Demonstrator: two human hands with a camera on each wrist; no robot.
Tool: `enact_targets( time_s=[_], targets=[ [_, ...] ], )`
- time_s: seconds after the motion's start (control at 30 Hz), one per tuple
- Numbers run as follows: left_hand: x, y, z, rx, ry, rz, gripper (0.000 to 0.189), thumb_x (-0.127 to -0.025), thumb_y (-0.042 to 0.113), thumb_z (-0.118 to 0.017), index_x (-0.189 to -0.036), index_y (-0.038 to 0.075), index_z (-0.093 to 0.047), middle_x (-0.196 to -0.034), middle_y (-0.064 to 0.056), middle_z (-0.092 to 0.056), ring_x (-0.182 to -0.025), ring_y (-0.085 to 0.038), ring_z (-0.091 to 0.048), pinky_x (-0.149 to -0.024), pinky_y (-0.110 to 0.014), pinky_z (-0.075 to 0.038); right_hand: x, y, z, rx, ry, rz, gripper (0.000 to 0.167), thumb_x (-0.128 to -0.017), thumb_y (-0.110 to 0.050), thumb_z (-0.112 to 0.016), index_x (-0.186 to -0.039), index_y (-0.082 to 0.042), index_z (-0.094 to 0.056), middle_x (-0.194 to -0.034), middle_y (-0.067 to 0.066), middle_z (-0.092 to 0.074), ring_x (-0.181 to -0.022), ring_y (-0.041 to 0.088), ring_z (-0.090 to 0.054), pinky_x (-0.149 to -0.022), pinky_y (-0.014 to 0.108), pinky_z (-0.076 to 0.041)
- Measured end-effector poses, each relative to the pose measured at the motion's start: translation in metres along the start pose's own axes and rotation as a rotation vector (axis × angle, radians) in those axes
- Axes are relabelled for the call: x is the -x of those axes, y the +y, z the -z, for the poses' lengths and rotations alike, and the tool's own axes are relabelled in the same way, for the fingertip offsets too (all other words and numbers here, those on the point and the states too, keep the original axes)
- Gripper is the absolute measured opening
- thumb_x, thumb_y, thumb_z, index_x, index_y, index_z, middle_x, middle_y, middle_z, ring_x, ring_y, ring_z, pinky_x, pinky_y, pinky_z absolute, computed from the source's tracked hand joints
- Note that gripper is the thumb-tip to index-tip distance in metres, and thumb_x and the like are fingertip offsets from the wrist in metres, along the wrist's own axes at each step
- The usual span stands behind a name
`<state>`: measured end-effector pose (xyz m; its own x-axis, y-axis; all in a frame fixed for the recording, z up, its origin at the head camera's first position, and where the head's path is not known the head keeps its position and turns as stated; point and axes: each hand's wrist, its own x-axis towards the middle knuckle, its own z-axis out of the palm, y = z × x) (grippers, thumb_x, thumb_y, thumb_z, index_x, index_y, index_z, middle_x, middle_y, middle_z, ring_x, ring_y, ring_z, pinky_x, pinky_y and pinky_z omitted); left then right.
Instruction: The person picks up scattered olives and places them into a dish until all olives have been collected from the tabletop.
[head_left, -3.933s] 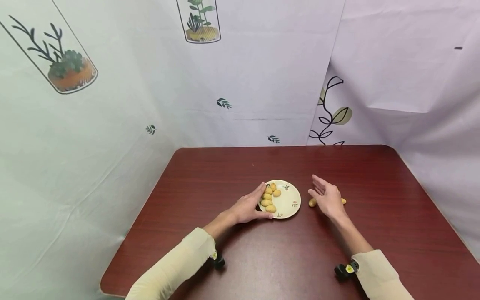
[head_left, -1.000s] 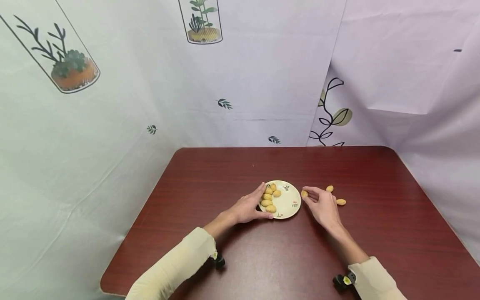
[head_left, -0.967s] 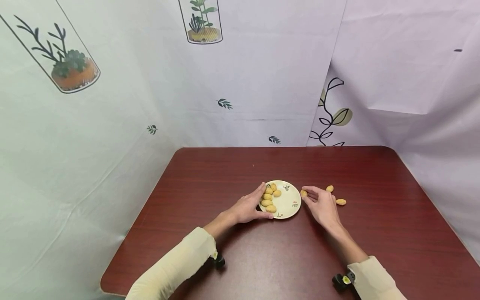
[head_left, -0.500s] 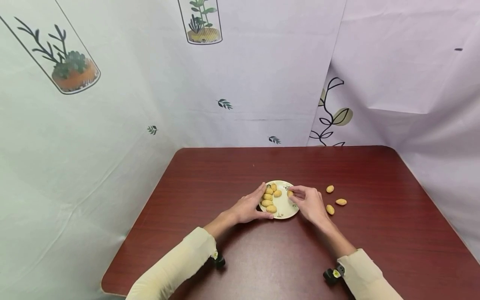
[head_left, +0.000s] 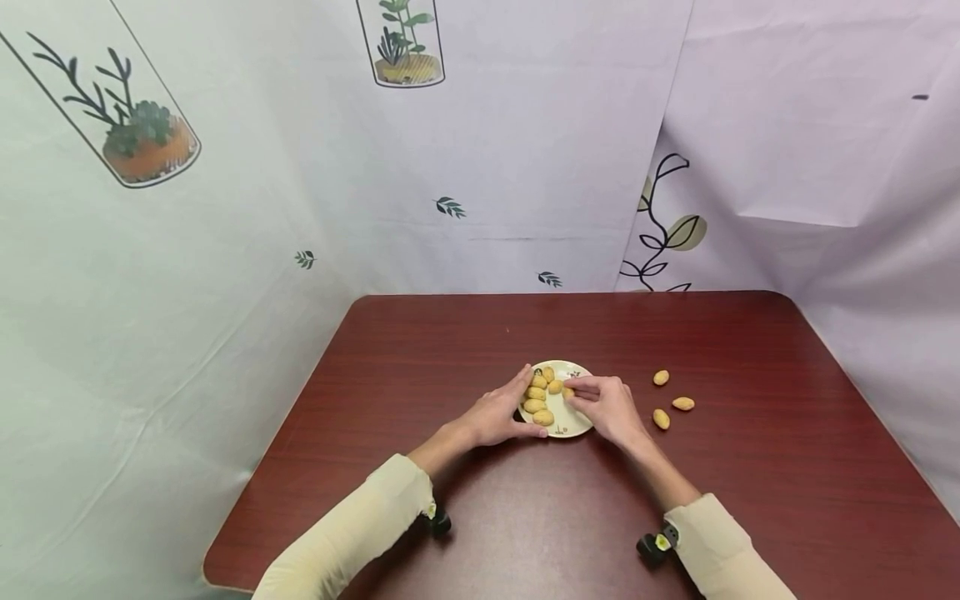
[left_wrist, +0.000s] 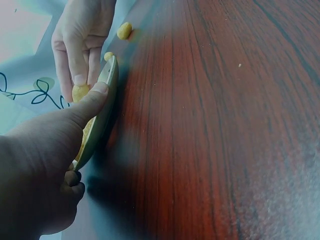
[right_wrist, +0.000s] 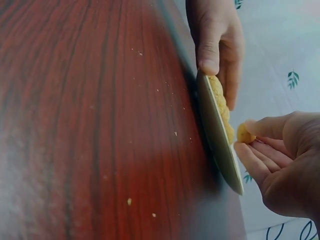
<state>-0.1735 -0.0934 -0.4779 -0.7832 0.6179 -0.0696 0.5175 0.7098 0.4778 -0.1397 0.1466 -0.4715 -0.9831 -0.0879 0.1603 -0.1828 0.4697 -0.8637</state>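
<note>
A round cream plate (head_left: pixel 568 423) with small printed motifs lies on the dark red table. My left hand (head_left: pixel 491 418) holds it by its left edge, thumb on the near rim and fingers along the far left side. Several peanuts in their shells (head_left: pixel 536 393) sit together on the plate's left part, close to those fingers. Over the plate's middle, my right hand (head_left: pixel 611 410) pinches one peanut (head_left: pixel 567 392) between thumb and fingertips. In the right wrist view that held peanut (right_wrist: pixel 245 134) shows just above the rim, beside the peanut row (right_wrist: pixel 220 102).
Three loose peanuts lie right of the plate: a far one (head_left: pixel 661 377), a right one (head_left: pixel 683 403) and a near one (head_left: pixel 661 419). The wood-grain table (head_left: pixel 420 342) has rounded corners. Printed white cloth (head_left: pixel 525 150) hangs behind it and at the sides.
My right hand picked up a peanut from the table and carried it left, past the rim to the plate's middle. The left hand and plate stayed in place.
</note>
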Motion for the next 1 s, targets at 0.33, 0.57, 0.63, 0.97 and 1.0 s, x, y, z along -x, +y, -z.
enact_targets(
  time_s=[0.33, 0.57, 0.63, 0.97, 1.0],
  targets=[
    [0.0, 0.0, 0.0, -0.002, 0.012, -0.007, 0.113, -0.094, 0.061, -0.075, -0.171, 0.006, -0.013, -0.178, -0.013, -0.012, -0.158, -0.025, -0.027, -0.122, -0.052, -0.035, -0.001, 0.0, -0.008, 0.044, -0.019, 0.034, 0.025, -0.09, -0.001, -0.082, -0.115, 0.001, -0.081, -0.114, 0.017, -0.079, -0.105, 0.032, -0.077, -0.085, 0.032, -0.06],
    [0.0, 0.0, 0.0, 0.005, 0.016, -0.005, 0.112, -0.094, 0.06, -0.075, -0.171, 0.005, -0.014, -0.177, -0.013, -0.012, -0.158, -0.026, -0.029, -0.121, -0.052, -0.036, -0.002, 0.001, -0.013, 0.07, -0.017, 0.081, 0.024, -0.088, -0.002, -0.083, -0.112, 0.0, -0.082, -0.11, 0.014, -0.08, -0.102, 0.03, -0.078, -0.082, 0.031, -0.06],
    [0.0, 0.0, 0.0, 0.003, 0.015, -0.006, 0.112, -0.094, 0.06, -0.075, -0.171, 0.005, -0.014, -0.178, -0.012, -0.012, -0.158, -0.026, -0.029, -0.121, -0.052, -0.036, -0.002, 0.001, -0.014, 0.076, -0.015, 0.083, 0.024, -0.088, -0.001, -0.083, -0.111, 0.0, -0.082, -0.111, 0.014, -0.08, -0.102, 0.03, -0.078, -0.083, 0.035, -0.061],
    [0.0, -0.001, 0.0, 0.002, 0.012, -0.008, 0.112, -0.094, 0.06, -0.076, -0.171, 0.006, -0.014, -0.178, -0.012, -0.012, -0.158, -0.025, -0.028, -0.121, -0.052, -0.036, -0.002, 0.002, -0.022, 0.042, 0.004, 0.061, 0.021, -0.088, 0.004, -0.082, -0.108, 0.002, -0.082, -0.112, 0.017, -0.079, -0.095, 0.029, -0.079, -0.084, 0.041, -0.063],
    [0.0, -0.001, 0.0, 0.002, 0.013, -0.007, 0.112, -0.094, 0.06, -0.076, -0.171, 0.006, -0.014, -0.178, -0.012, -0.012, -0.158, -0.025, -0.028, -0.121, -0.052, -0.036, -0.001, 0.002, -0.022, 0.039, 0.009, 0.061, 0.021, -0.087, 0.004, -0.082, -0.108, 0.002, -0.082, -0.112, 0.017, -0.079, -0.094, 0.029, -0.079, -0.083, 0.041, -0.063]
  ],
)
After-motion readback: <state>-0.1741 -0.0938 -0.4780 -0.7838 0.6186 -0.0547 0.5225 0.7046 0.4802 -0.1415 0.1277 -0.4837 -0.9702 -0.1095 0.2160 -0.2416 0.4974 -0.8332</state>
